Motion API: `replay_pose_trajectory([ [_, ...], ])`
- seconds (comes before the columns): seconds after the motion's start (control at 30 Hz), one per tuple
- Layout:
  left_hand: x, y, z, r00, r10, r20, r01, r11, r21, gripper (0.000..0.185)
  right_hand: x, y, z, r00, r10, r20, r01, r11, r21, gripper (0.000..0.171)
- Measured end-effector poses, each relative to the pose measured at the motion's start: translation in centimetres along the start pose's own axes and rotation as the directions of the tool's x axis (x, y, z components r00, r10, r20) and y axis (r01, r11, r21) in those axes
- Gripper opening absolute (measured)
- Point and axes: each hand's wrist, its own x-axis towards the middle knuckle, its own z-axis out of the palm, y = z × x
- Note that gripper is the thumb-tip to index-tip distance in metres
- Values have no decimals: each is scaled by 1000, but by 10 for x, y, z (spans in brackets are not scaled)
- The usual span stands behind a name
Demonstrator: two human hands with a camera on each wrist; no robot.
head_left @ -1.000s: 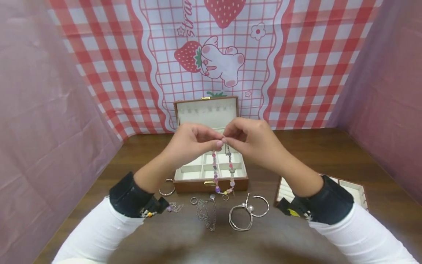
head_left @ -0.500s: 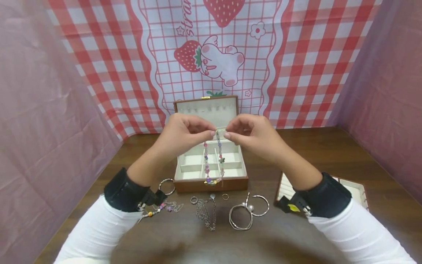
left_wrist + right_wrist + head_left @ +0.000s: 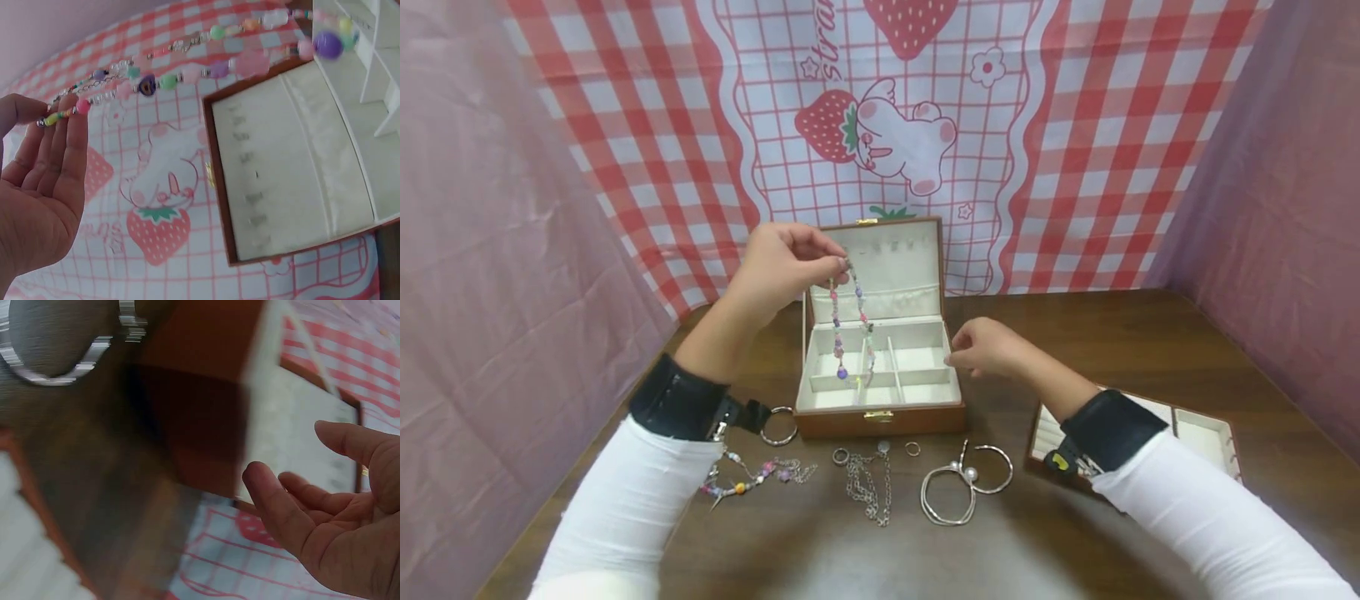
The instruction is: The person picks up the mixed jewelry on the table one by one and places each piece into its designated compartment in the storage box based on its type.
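Note:
My left hand (image 3: 790,258) is raised above the left side of an open brown jewellery box (image 3: 880,417) and pinches one end of a string of coloured beads (image 3: 848,325). The beads hang down into the box's cream compartments. In the left wrist view the beaded string (image 3: 187,72) runs from my fingertips (image 3: 65,115) toward the box's lid (image 3: 294,169). My right hand (image 3: 981,346) hovers by the box's right wall, fingers loosely curled and holding nothing. The right wrist view shows that hand (image 3: 331,512) relaxed beside the blurred box (image 3: 194,419).
On the wooden table in front of the box lie a silver chain (image 3: 868,483), silver bangles (image 3: 962,487), small rings (image 3: 912,448), a hoop (image 3: 778,425) and a beaded charm strand (image 3: 752,475). A cream-lined tray (image 3: 1202,433) sits at the right. Checked cloth hangs behind.
My right hand let go of the beaded string and dropped to the box's right side. My left hand lifted the string up and left, so it now hangs over the box.

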Motion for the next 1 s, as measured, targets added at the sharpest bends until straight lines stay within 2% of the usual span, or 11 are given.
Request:
replay_pose_trajectory([
  [0.07,5,-2,-3,999,-9,-32,9,1000,0,12,2,6,8,1000,29,6,-29,1000,4,46],
  [0.17,12,-6,-7,998,-10,-64,11,1000,13,13,5,13,19,997,70,34,-73,990,120,50],
  [0.27,18,-10,-10,996,-10,-84,12,1000,23,13,7,17,29,992,109,62,-122,949,291,51],
  [0.37,26,-15,-14,996,-12,-91,17,999,45,14,6,20,34,990,127,57,-139,915,379,51],
  [0.6,41,-24,-26,996,-42,-84,54,987,154,15,6,21,39,992,124,8,-115,890,441,49],
  [0.77,53,-31,-28,994,-57,-89,76,971,228,13,4,20,38,990,138,-6,-120,876,467,49],
  [1.0,76,-45,-22,988,4,-154,50,936,348,12,1,22,41,992,121,-34,-94,893,440,48],
])
